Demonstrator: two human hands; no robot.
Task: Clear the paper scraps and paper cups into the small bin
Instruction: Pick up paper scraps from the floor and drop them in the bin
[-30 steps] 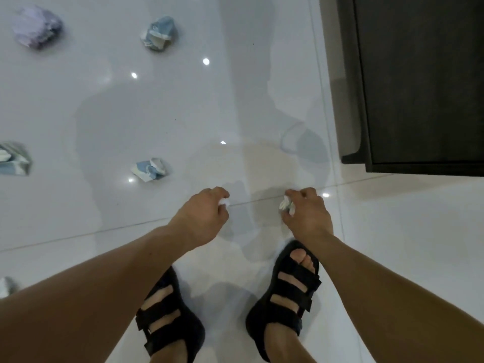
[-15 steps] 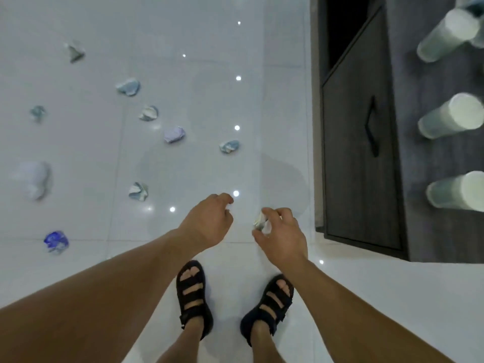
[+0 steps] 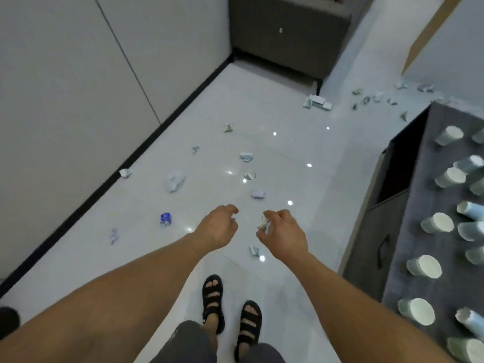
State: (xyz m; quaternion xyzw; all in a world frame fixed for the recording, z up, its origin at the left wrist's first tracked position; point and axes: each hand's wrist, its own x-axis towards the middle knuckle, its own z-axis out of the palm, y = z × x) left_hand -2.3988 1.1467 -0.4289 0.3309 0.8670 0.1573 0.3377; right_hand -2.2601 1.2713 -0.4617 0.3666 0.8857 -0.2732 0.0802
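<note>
Stood up since a second ago: wider view, hands lifted off the floor (image 3: 146,258). Barely begun, I'd judge — paper scraps (image 3: 174,181) still litter left and centre frame. Left hand (image 3: 218,226) curled, contents hidden, can't tell. Right hand (image 3: 284,233), just apart, pinches a crumpled scrap (image 3: 263,223). Paper cups (image 3: 430,267) crowd the tabletop (image 3: 424,197) at right — small bin not in view.

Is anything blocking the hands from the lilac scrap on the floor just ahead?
Nothing visible does. The lilac scrap lies on bare floor beyond the left hand and right hand, nothing between. The right hand grips a crumpled scrap.
</note>
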